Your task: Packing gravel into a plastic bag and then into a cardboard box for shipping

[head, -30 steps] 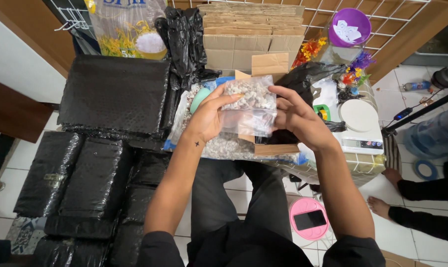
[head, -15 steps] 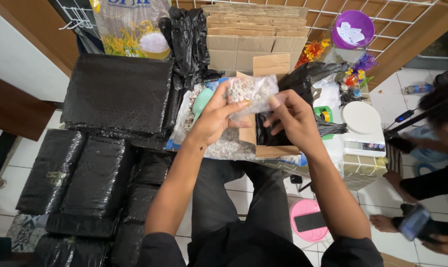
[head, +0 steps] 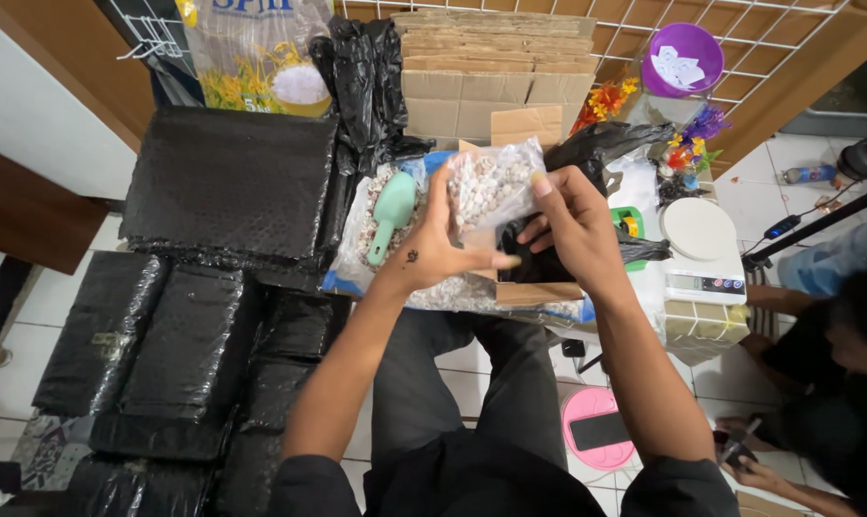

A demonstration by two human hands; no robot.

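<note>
Beside one white scale [head: 699,251], two hands [head: 510,235] grip one clear bag of beads [head: 489,184].

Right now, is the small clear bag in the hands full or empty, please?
Full: the small clear bag bulges with pale beads, held between left hand and right hand.

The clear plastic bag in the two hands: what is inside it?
The clear plastic bag holds many small pale, roundish pieces. The left hand and right hand cover its lower part, so its fill level is hidden.
</note>
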